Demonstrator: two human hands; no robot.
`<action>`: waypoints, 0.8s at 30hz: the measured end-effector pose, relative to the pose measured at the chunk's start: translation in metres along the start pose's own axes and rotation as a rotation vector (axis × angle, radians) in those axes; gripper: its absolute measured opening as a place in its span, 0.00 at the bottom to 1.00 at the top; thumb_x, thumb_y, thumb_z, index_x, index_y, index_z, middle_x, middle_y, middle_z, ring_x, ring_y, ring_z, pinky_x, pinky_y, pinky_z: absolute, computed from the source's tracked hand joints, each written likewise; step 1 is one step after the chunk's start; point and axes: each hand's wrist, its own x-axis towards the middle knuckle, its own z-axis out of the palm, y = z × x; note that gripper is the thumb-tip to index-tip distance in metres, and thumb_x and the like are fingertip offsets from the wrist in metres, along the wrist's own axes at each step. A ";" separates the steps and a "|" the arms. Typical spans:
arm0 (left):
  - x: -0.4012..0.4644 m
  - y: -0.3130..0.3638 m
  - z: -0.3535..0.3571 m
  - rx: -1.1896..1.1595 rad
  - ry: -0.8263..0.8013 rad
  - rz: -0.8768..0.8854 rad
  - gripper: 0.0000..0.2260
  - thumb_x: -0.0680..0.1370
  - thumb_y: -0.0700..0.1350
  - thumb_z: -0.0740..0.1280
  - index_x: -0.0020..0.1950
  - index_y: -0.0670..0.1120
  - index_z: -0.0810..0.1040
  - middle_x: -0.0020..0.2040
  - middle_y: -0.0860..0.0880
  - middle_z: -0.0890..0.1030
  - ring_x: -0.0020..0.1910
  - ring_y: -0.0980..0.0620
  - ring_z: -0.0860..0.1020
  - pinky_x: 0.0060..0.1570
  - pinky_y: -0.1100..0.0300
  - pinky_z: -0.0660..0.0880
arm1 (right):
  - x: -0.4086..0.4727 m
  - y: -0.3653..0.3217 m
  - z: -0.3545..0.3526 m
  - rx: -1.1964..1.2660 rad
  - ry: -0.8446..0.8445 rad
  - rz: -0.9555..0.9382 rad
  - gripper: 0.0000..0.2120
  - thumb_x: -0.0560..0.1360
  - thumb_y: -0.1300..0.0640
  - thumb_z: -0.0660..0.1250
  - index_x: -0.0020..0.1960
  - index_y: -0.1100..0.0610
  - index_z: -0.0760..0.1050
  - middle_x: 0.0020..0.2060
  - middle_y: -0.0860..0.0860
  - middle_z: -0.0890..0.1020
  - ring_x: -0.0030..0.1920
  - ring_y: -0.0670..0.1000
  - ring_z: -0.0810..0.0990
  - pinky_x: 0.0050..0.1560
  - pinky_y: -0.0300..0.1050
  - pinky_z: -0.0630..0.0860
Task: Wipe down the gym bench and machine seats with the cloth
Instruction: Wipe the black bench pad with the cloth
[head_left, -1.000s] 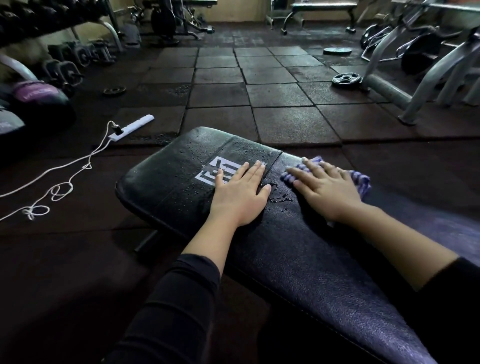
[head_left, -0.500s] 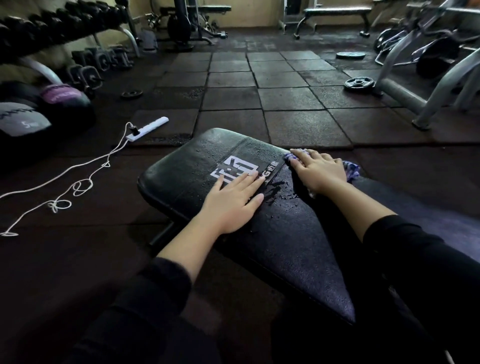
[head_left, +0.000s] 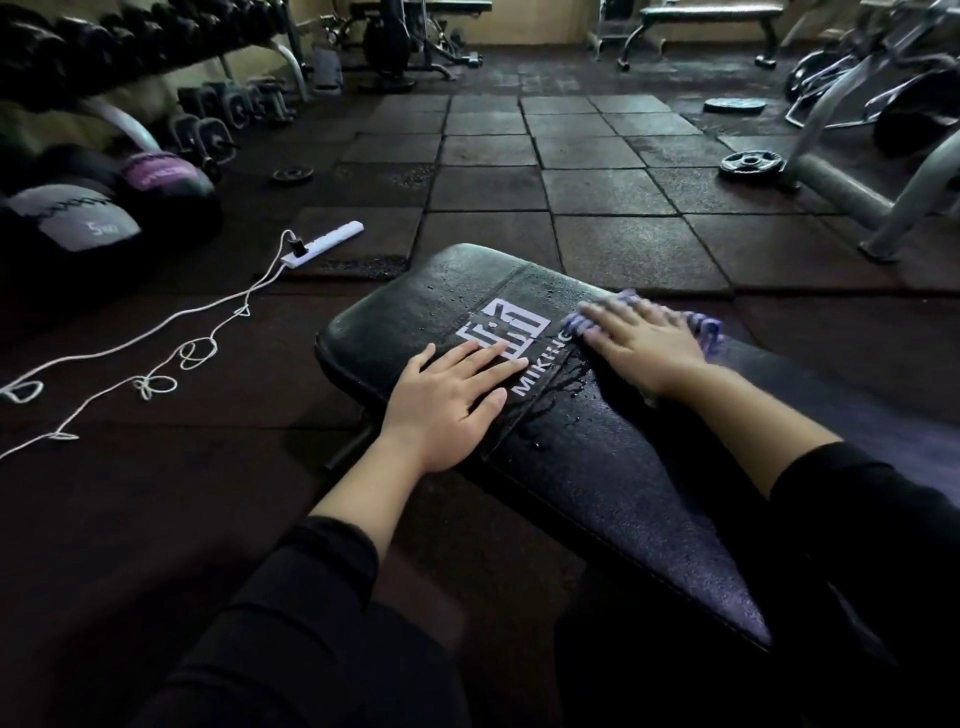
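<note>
Over the last 1 s the cloth (head_left: 701, 325) was carried up the bench (head_left: 597, 467) from mid-pad to the far right edge, beside the logo (head_left: 506, 325); the stroke was judged to be reaching the head end, with droplets left there unwiped. The right hand (head_left: 647, 348) was pressed flat on the cloth, fingers spread and blurred. The left hand (head_left: 452, 397) was kept flat on the pad, fingers straight, holding nothing. The pad was seen wet and beaded. Rubber floor tiles (head_left: 597, 192), a power strip (head_left: 324, 243), a dumbbell rack (head_left: 130, 41) and another bench (head_left: 711, 15) were noted around.
</note>
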 end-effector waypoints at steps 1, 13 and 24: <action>0.000 0.000 0.001 -0.002 0.006 0.002 0.26 0.76 0.61 0.42 0.72 0.66 0.64 0.75 0.62 0.63 0.75 0.58 0.60 0.74 0.49 0.52 | -0.010 -0.011 0.003 -0.012 -0.022 -0.067 0.24 0.80 0.36 0.42 0.75 0.34 0.46 0.77 0.39 0.47 0.77 0.48 0.45 0.75 0.53 0.42; 0.000 -0.003 0.003 -0.025 0.022 -0.007 0.28 0.75 0.60 0.40 0.74 0.64 0.63 0.75 0.62 0.62 0.76 0.59 0.58 0.75 0.50 0.50 | -0.080 0.036 -0.004 -0.065 -0.040 -0.268 0.30 0.65 0.24 0.24 0.66 0.23 0.40 0.74 0.33 0.43 0.77 0.45 0.42 0.76 0.48 0.42; 0.004 -0.013 0.002 -0.167 -0.018 0.055 0.33 0.73 0.60 0.41 0.75 0.53 0.65 0.76 0.55 0.62 0.76 0.55 0.58 0.74 0.57 0.45 | -0.113 -0.070 0.020 -0.055 -0.005 -0.461 0.31 0.70 0.29 0.26 0.72 0.31 0.38 0.76 0.38 0.45 0.75 0.44 0.40 0.74 0.49 0.38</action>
